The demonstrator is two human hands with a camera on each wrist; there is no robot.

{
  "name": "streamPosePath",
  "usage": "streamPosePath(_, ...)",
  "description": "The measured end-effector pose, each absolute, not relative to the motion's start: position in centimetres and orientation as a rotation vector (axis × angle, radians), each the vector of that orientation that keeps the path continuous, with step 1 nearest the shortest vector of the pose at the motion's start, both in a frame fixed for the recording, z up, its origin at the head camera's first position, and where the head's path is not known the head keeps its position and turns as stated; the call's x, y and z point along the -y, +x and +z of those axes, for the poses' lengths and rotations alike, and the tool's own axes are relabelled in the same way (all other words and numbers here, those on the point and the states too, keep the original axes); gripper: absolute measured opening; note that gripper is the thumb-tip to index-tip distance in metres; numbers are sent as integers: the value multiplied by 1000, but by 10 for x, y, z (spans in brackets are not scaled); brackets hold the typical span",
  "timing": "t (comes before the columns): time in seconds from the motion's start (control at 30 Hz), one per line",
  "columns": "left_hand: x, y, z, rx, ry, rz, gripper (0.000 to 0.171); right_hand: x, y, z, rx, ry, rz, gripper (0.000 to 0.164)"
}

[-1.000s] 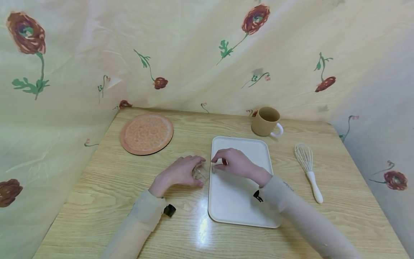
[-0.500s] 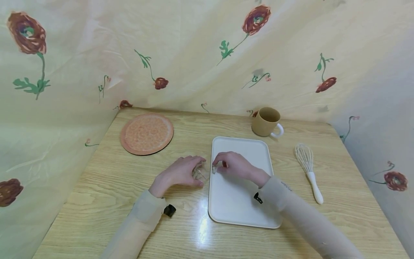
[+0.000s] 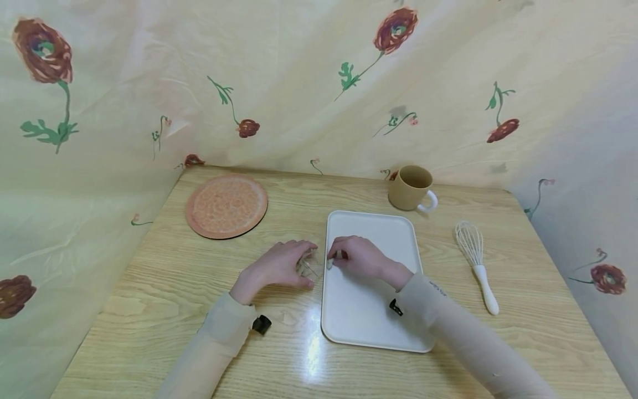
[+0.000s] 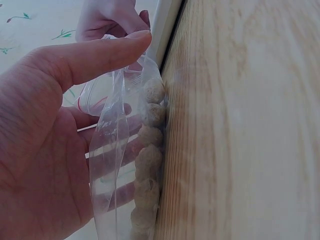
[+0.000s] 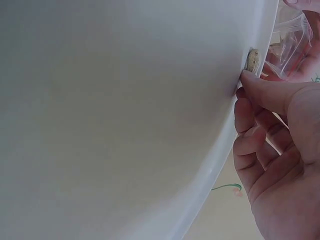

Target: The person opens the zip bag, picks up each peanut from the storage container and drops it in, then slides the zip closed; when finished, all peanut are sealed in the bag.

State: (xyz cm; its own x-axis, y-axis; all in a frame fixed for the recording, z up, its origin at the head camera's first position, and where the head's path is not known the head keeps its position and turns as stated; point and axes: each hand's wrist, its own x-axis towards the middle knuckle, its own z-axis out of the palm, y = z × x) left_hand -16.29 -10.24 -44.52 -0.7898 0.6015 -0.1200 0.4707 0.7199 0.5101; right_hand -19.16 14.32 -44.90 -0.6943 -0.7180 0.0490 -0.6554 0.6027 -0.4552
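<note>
My left hand (image 3: 280,267) curves round a clear zip bag (image 4: 112,145) standing on the table just left of the white tray (image 3: 371,316). Its thumb lies across the near side, and its fingers show through the plastic. Several rough beige lumps (image 4: 149,160) sit in a row at the bottom of the bag. Over the tray's left rim, my right hand (image 3: 361,257) has its thumb and curled fingertips at the end of a small rough beige lump (image 5: 253,60), which appears pinched there. Part of that lump is hidden behind the thumb.
A brown mug (image 3: 405,195) with a white handle stands behind the tray. To the tray's right lies a white whisk (image 3: 482,282). A round orange mat (image 3: 226,206) is at the back left of the wooden table (image 3: 164,277). Flowered cloth (image 3: 299,83) hangs behind.
My right hand has shifted slightly down and its thumb and fingertips have drawn closer together at the lump by the tray's left rim. The left hand stays at the bag.
</note>
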Motion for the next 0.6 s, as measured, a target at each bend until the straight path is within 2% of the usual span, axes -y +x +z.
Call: streamPosePath(0.6,102,-164,-447,-2651,854,649,83,-149,-184,-425,-2701,-1166,-694,13)
